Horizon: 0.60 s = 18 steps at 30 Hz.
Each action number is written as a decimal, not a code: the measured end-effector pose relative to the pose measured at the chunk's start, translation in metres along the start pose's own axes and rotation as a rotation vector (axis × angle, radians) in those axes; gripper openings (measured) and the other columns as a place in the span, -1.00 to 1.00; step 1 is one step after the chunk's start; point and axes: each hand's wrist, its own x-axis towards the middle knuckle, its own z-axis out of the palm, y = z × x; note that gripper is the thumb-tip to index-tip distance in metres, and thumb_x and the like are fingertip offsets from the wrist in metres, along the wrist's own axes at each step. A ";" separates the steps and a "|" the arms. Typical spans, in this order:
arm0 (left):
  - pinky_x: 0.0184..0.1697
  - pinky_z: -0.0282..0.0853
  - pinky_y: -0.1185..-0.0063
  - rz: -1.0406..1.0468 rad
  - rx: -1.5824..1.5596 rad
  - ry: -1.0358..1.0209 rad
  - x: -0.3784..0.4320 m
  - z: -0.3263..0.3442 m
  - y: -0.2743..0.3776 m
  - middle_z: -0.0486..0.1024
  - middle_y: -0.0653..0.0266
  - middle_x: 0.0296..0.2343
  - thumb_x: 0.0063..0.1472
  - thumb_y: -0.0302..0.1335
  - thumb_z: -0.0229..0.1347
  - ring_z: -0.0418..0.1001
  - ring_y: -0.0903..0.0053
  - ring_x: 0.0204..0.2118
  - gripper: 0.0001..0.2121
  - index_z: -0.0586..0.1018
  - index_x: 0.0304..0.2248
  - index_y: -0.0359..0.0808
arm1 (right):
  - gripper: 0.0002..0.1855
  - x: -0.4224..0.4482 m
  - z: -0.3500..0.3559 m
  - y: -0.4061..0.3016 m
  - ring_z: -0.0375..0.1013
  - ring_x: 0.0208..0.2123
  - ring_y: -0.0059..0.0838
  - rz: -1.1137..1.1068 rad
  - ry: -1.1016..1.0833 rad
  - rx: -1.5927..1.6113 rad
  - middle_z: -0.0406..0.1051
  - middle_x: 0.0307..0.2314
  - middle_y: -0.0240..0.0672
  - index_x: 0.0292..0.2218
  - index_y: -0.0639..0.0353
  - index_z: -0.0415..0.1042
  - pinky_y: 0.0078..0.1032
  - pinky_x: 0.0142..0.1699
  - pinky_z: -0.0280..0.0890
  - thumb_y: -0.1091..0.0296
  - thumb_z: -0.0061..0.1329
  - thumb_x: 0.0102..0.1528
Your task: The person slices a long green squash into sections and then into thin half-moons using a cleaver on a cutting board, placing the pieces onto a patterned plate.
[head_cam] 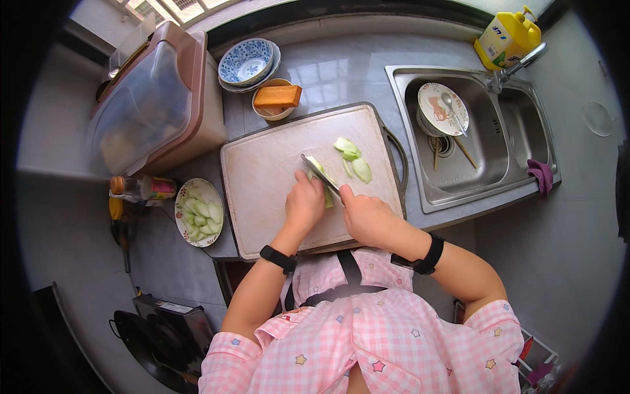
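My right hand [366, 216] is closed around the handle of a kitchen knife [321, 172], whose blade points up and to the left over a cutting board [266, 197]. Under and beside the blade lies a piece of pale green vegetable [329, 198], which my left hand [304, 199] holds against the board with its fingers bent. Several cut green slices [362, 170] lie on the board to the right of the blade. Left of the board, an oval patterned plate [180, 224] bears many pale green slices [201, 214].
Blue-and-white bowls [246, 61] and a small bowl [273, 115] with an orange block [278, 96] stand behind the board. A lidded storage bin [197, 108] is at left. A steel sink [423, 197] at right holds dishes [435, 101] and chopsticks [465, 152].
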 end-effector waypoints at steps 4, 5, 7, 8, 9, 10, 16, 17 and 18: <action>-0.30 0.27 0.15 -0.017 -0.028 -0.012 -0.003 -0.001 0.000 0.42 -0.29 -0.51 0.20 -0.30 -0.25 0.39 -0.15 -0.41 -0.70 0.17 -0.32 -0.46 | -0.78 -0.009 -0.024 -0.010 0.35 -0.56 0.12 -0.041 -0.085 0.001 0.34 -0.65 0.07 -0.28 0.28 0.09 -0.05 -0.46 0.22 0.49 -0.23 -0.01; -0.30 0.27 0.15 -0.018 -0.029 -0.015 -0.003 -0.002 0.001 0.42 -0.28 -0.51 0.20 -0.31 -0.25 0.39 -0.15 -0.41 -0.70 0.17 -0.32 -0.46 | -0.78 -0.009 -0.024 -0.011 0.35 -0.55 0.12 -0.035 -0.135 -0.023 0.34 -0.64 0.07 -0.28 0.27 0.09 -0.05 -0.45 0.21 0.49 -0.23 0.00; -0.30 0.27 0.15 -0.012 -0.023 -0.006 -0.002 -0.001 0.001 0.42 -0.28 -0.51 0.20 -0.31 -0.25 0.39 -0.15 -0.41 -0.71 0.17 -0.32 -0.46 | -0.75 -0.004 -0.011 -0.003 0.38 -0.53 0.10 -0.022 -0.117 -0.032 0.37 -0.61 0.05 -0.26 0.27 0.09 -0.06 -0.43 0.25 0.51 -0.23 -0.04; -0.30 0.27 0.15 -0.009 -0.017 0.001 -0.001 -0.001 0.001 0.43 -0.27 -0.51 0.20 -0.31 -0.25 0.39 -0.14 -0.41 -0.71 0.17 -0.32 -0.45 | -0.70 -0.003 -0.007 0.000 0.41 -0.50 0.08 -0.008 -0.102 -0.040 0.39 -0.58 0.04 -0.24 0.26 0.09 -0.07 -0.41 0.29 0.53 -0.24 -0.07; -0.30 0.27 0.15 -0.009 -0.017 0.003 -0.002 -0.002 0.001 0.43 -0.27 -0.51 0.20 -0.31 -0.25 0.39 -0.14 -0.41 -0.71 0.17 -0.32 -0.45 | -0.70 -0.003 -0.010 0.001 0.41 -0.50 0.08 -0.010 -0.102 -0.040 0.39 -0.58 0.04 -0.24 0.26 0.09 -0.07 -0.41 0.29 0.53 -0.24 -0.07; -0.30 0.26 0.15 -0.014 -0.019 0.000 -0.003 -0.002 0.001 0.43 -0.27 -0.51 0.20 -0.32 -0.25 0.39 -0.14 -0.41 -0.71 0.17 -0.32 -0.46 | -0.70 -0.003 -0.014 0.004 0.41 -0.50 0.08 -0.011 -0.096 -0.017 0.39 -0.58 0.04 -0.24 0.26 0.09 -0.07 -0.41 0.29 0.53 -0.24 -0.08; -0.33 0.27 0.13 0.013 -0.045 0.034 -0.002 0.000 -0.003 0.43 -0.24 -0.53 0.20 -0.32 -0.25 0.40 -0.13 -0.43 -0.73 0.19 -0.31 -0.42 | -0.77 -0.006 -0.018 0.000 0.38 -0.52 0.10 -0.040 -0.135 -0.044 0.37 -0.61 0.06 -0.25 0.26 0.10 -0.05 -0.41 0.24 0.45 -0.24 0.00; -0.35 0.27 0.13 0.031 -0.036 0.050 -0.001 0.001 -0.002 0.43 -0.23 -0.55 0.20 -0.32 -0.25 0.40 -0.13 -0.45 -0.74 0.19 -0.31 -0.41 | -0.80 -0.004 -0.010 0.006 0.34 -0.54 0.14 -0.035 -0.088 -0.026 0.34 -0.63 0.09 -0.28 0.26 0.10 -0.04 -0.42 0.20 0.42 -0.24 0.04; -0.35 0.27 0.13 0.029 -0.036 0.053 -0.001 0.001 -0.003 0.43 -0.23 -0.55 0.20 -0.32 -0.25 0.40 -0.13 -0.45 -0.74 0.19 -0.31 -0.41 | -0.80 -0.003 -0.012 0.007 0.34 -0.54 0.14 -0.039 -0.088 -0.026 0.34 -0.63 0.09 -0.28 0.26 0.10 -0.04 -0.42 0.20 0.42 -0.24 0.04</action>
